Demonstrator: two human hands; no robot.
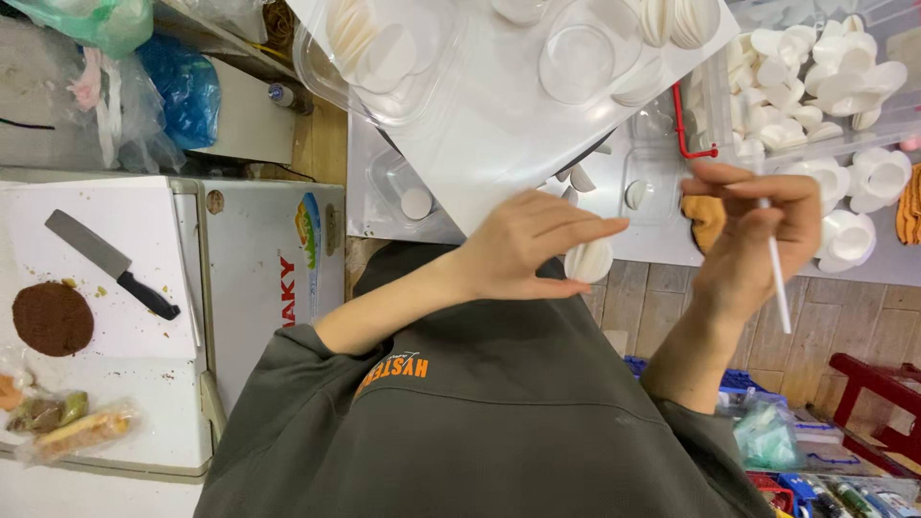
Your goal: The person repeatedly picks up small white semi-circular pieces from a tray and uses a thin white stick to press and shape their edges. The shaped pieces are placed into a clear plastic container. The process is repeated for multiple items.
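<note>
Okay, your left hand is half closed, with thumb and fingers pinching a small white ribbed disc by its edge, just in front of your chest. Your right hand is curled shut around a thin white stick, which points down out of the fist. The 2 hands are near each other but apart, and the disc sits between them, closer to the left. You cannot tell whether the stick tip touches anything.

Both forearms come out of the pushed-up sleeves of a dark grey-green hoodie with an orange print.

Just above the hands is a white board, tilted, carrying clear plastic trays with round cups, some holding white discs. More clear cups lie on the white table under it, 1 with a single white piece. To the right, a clear bin is full of loose white round shells, and more are piled beside it. A red hook hangs at the bin's corner.

Well to the left stands a white chest; on its lid lie a cleaver with a black handle, a round dark brown cake and some wrapped snacks. Blue and green plastic bags sit behind it. At the lower right is a red stool on the wooden floor.
</note>
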